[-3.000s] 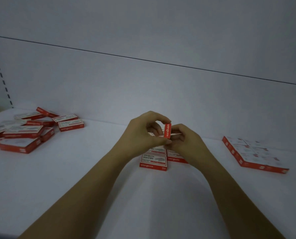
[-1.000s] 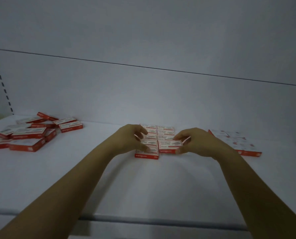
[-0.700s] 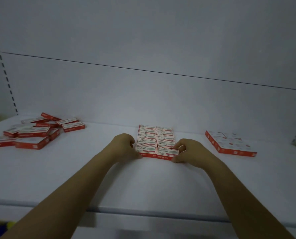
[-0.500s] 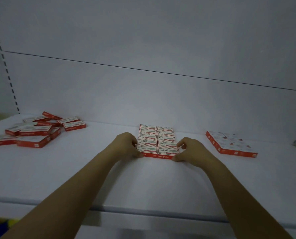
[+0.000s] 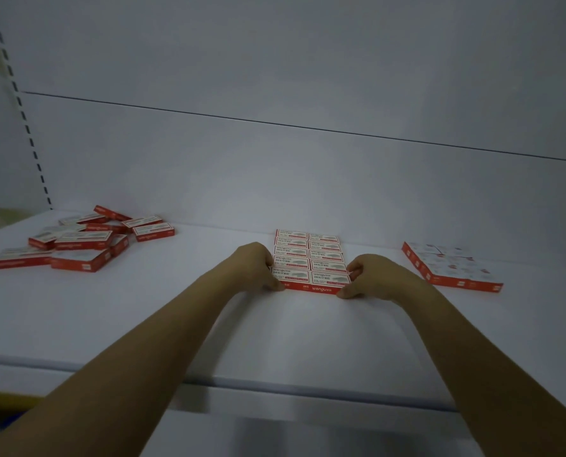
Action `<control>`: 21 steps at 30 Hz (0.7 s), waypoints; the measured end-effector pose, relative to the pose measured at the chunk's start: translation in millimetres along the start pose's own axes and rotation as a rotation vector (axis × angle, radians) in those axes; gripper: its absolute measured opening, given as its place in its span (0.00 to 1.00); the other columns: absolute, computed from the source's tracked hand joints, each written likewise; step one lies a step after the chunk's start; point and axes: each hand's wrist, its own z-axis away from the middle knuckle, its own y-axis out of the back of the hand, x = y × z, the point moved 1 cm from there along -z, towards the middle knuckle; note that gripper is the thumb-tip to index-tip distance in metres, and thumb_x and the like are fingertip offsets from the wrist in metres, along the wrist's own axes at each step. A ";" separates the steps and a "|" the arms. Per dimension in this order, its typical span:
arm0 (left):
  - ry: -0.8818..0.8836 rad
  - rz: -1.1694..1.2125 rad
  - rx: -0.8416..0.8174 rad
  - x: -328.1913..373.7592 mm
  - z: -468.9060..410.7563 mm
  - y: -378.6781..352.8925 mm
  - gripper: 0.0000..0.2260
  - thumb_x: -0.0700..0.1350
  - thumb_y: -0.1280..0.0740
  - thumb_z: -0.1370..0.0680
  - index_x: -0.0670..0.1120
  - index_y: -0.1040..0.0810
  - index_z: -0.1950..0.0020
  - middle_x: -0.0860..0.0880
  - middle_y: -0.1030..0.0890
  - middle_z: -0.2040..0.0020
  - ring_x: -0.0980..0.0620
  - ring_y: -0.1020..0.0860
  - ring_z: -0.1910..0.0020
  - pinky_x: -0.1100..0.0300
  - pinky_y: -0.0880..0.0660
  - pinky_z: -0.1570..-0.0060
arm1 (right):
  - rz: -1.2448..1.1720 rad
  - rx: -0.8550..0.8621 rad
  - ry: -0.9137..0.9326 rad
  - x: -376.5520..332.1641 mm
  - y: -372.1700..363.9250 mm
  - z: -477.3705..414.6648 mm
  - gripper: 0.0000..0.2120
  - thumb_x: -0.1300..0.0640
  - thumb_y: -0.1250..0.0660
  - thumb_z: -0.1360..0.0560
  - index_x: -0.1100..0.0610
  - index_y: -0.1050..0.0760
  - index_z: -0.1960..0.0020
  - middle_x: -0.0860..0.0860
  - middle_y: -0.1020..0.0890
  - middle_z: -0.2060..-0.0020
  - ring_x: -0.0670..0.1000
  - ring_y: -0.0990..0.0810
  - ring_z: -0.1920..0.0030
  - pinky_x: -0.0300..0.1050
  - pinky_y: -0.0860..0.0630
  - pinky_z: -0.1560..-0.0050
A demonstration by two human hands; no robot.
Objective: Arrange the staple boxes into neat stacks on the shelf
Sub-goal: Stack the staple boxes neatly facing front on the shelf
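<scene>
Head view: left hand (image 5: 254, 266) and right hand (image 5: 372, 279) clamp curled fingers on the front corners of the staple box block (image 5: 309, 258). Even inward pressure should square both columns.

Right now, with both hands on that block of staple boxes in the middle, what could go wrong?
1. The left hand and right hand grip only the front corners of the block of staple boxes. Squeezing inward could buckle the rows or pop a box up.
2. The loose pile at the left is a jumble with boxes leaning on each other. Grabbing one carelessly may scatter the others.
</scene>
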 end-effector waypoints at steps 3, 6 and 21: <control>0.017 -0.121 -0.033 1.0 1.1 8.3 0.24 0.52 0.24 0.32 0.41 0.22 0.41 0.47 0.20 0.49 0.50 0.25 0.53 0.60 0.27 0.53 | 0.187 -0.086 0.027 -16.8 9.3 3.1 0.23 0.52 0.29 0.28 0.58 0.28 0.36 0.53 0.21 0.44 0.49 0.24 0.51 0.33 0.30 0.62; 0.040 -0.234 -0.018 -5.6 5.7 25.0 0.28 0.52 0.25 0.31 0.42 0.27 0.35 0.45 0.24 0.40 0.47 0.26 0.43 0.58 0.29 0.45 | 0.345 -0.007 0.093 -39.8 11.7 -2.3 0.27 0.47 0.32 0.26 0.57 0.34 0.31 0.54 0.26 0.36 0.53 0.27 0.38 0.41 0.30 0.43; 0.373 -0.436 0.295 -129.7 107.8 136.5 0.17 0.50 0.35 0.23 0.41 0.25 0.38 0.43 0.22 0.42 0.44 0.25 0.44 0.59 0.31 0.50 | 0.294 -0.038 0.633 -217.7 -75.8 -42.1 0.24 0.49 0.37 0.23 0.60 0.32 0.31 0.56 0.28 0.35 0.55 0.30 0.35 0.44 0.33 0.39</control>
